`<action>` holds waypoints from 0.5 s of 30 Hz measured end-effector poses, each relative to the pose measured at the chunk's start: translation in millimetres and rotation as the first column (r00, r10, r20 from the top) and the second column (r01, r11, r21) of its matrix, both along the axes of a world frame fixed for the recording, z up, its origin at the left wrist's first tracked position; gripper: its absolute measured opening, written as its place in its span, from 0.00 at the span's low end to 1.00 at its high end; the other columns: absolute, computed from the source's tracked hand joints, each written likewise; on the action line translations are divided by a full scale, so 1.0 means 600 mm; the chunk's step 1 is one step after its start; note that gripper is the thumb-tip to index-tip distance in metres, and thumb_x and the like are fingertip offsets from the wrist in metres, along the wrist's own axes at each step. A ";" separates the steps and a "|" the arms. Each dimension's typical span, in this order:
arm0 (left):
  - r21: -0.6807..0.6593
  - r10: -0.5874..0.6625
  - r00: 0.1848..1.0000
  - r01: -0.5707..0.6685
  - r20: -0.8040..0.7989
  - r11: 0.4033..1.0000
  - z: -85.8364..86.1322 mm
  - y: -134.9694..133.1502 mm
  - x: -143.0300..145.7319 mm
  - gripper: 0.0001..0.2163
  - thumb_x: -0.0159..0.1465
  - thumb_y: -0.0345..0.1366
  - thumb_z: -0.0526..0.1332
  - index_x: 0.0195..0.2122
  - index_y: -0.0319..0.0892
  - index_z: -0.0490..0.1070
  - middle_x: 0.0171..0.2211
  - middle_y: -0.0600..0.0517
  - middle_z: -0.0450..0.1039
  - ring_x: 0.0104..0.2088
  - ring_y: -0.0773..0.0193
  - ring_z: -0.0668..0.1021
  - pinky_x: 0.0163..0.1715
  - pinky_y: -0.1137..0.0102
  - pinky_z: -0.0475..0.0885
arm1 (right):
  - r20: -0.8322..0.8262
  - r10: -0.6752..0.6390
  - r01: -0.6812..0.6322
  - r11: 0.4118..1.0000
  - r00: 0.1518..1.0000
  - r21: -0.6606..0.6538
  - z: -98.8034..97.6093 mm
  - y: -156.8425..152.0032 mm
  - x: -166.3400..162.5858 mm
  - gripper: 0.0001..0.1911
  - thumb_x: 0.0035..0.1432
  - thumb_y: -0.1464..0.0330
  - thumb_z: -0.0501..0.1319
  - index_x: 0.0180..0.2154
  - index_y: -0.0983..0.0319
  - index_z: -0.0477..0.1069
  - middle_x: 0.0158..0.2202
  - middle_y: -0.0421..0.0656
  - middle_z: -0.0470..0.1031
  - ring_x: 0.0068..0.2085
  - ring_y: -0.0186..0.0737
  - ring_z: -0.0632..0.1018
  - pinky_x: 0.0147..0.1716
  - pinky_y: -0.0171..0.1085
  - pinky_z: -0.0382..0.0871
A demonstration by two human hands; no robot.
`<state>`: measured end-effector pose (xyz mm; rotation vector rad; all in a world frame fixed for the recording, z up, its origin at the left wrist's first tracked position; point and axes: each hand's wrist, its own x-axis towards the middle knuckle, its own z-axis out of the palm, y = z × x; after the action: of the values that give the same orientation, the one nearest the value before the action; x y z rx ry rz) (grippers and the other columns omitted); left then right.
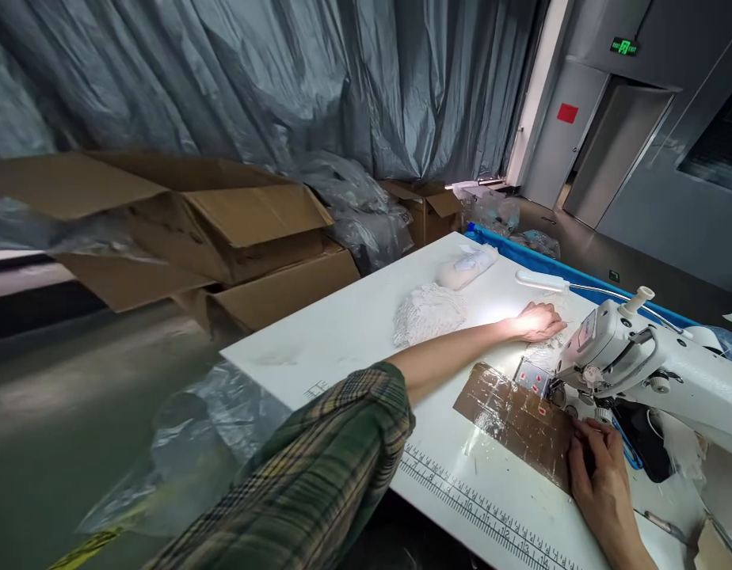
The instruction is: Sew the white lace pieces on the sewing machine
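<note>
My left hand (539, 323) reaches across the white table, fingers curled down onto some white, lacy-looking fabric (543, 353) behind the sewing machine's head; what lies inside the fingers is hidden. On the near side of the sewing machine (657, 364), my right hand (602, 476) rests by the right edge of a brown, tape-covered sheet (508, 416). Its fingers are bent, with a gap between thumb and forefinger, and nothing shows in them. A heap of white pieces (428, 314) lies left of my left hand, beside a pale wrapped roll (468, 267).
A white lamp (543, 281) on a bendable arm lights the work area. Printed ruler marks (478, 507) run along the table's front edge. Dark scissors-like handles (630, 443) lie by my right hand. Open cardboard boxes (253, 214) and plastic bags (366, 210) stand beyond the table.
</note>
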<state>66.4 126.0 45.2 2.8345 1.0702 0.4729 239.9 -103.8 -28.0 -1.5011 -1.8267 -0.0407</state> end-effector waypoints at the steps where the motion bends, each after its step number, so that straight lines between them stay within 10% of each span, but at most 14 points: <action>1: 0.002 0.011 1.000 -0.011 -0.001 1.000 -0.002 0.001 0.000 0.16 0.74 0.40 0.48 0.43 0.42 0.75 0.46 0.43 0.77 0.48 0.53 0.77 0.47 0.58 0.70 | 0.002 0.003 -0.003 1.000 1.000 0.010 -0.001 0.001 0.001 0.14 0.65 0.62 0.55 0.47 0.58 0.75 0.47 0.52 0.69 0.48 0.50 0.75 0.43 0.51 0.77; 8: 0.018 -0.066 0.998 0.066 -0.020 0.998 0.010 -0.068 -0.060 0.20 0.71 0.44 0.55 0.61 0.42 0.64 0.63 0.40 0.65 0.57 0.49 0.72 0.54 0.55 0.66 | 0.098 0.069 -0.074 0.996 0.993 0.047 -0.007 0.006 0.008 0.15 0.66 0.61 0.55 0.47 0.60 0.75 0.45 0.52 0.69 0.44 0.47 0.77 0.41 0.48 0.78; 15: 0.061 -0.028 0.986 0.019 0.166 0.998 0.042 -0.107 -0.238 0.21 0.69 0.43 0.60 0.59 0.38 0.65 0.57 0.39 0.69 0.56 0.53 0.73 0.55 0.59 0.68 | 0.111 0.068 -0.078 0.993 0.992 0.088 -0.018 0.008 0.018 0.19 0.66 0.56 0.53 0.46 0.60 0.75 0.45 0.52 0.70 0.43 0.48 0.76 0.41 0.50 0.76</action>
<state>-76.3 61.7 70.4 2.7935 1.0066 0.7363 250.7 -98.8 -38.5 -1.3905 -1.9369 -0.1714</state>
